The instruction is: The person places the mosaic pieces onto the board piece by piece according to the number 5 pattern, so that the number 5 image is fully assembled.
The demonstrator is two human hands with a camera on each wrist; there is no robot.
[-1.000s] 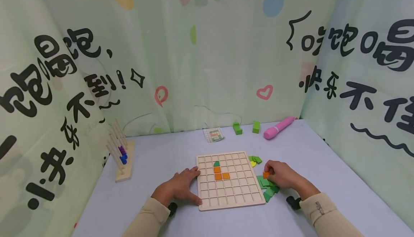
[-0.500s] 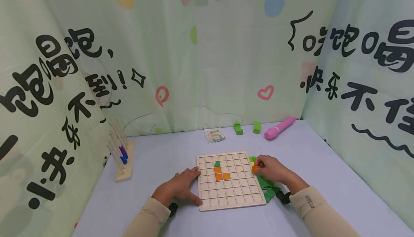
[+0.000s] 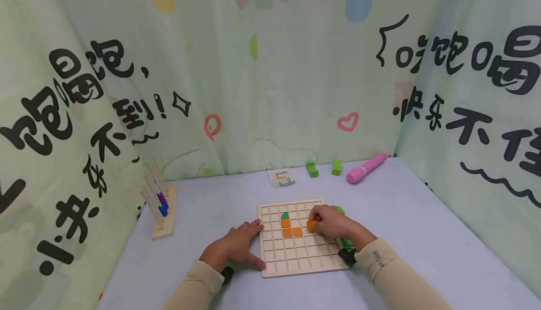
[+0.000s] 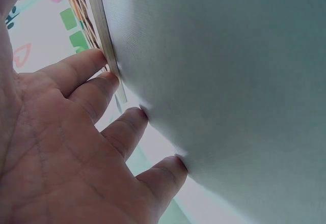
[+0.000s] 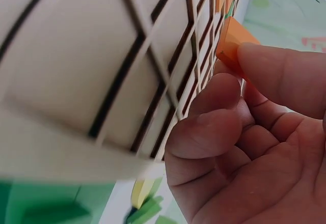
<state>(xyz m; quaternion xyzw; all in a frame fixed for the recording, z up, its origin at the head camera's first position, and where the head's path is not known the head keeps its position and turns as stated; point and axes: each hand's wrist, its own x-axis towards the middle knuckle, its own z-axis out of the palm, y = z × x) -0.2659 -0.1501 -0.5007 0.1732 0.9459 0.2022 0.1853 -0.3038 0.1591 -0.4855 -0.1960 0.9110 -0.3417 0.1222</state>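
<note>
A square wooden grid board (image 3: pixel 291 256) lies on the table, with several orange square tiles (image 3: pixel 287 232) and a green rounded tile (image 3: pixel 285 215) set in its cells. My left hand (image 3: pixel 236 246) spreads along the board's left side; in the left wrist view its fingertips (image 4: pixel 109 79) touch the board's edge (image 4: pixel 104 30). Over the right half of the board, my right hand (image 3: pixel 334 221) pinches an orange tile (image 3: pixel 310 226) between thumb and fingers. The right wrist view shows that tile (image 5: pixel 235 38) tilted, close to the grid.
Green tiles (image 3: pixel 347 243) lie partly hidden beside the board's right edge. Behind the board are a pattern card (image 3: pixel 281 177), two green blocks (image 3: pixel 336 167) and a pink microphone-shaped object (image 3: pixel 367 168). A wooden peg stand (image 3: pixel 169 216) stands at left. Printed curtains (image 3: pixel 270 89) surround the table.
My right hand has moved left with the orange tile, from the loose tiles beside the board to above the grid. My left hand stays at the board's edge.
</note>
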